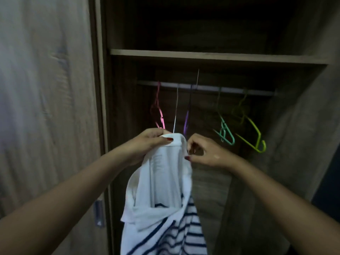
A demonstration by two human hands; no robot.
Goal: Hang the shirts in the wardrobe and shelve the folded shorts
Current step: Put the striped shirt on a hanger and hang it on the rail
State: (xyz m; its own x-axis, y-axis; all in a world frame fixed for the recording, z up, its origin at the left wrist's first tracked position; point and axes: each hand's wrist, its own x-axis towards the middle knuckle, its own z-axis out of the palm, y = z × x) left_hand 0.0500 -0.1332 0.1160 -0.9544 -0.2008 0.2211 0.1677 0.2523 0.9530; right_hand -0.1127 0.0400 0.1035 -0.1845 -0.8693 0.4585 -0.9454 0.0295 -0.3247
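A white shirt [161, 190] with navy stripes hangs down in front of the open wardrobe. My left hand [149, 142] grips its collar at the top left, thumb over the cloth. My right hand [204, 151] pinches the collar's right edge with curled fingers. A thin silver hanger [175, 111] rises from the collar to the rail [206, 88]. Its lower part is hidden inside the shirt.
Pink [157, 109], purple [186, 120], teal [226, 132] and yellow-green [252, 133] hangers hang bare on the rail. A wooden shelf [211, 56] runs above the rail. The wardrobe door [46, 100] stands open at the left. No shorts are in view.
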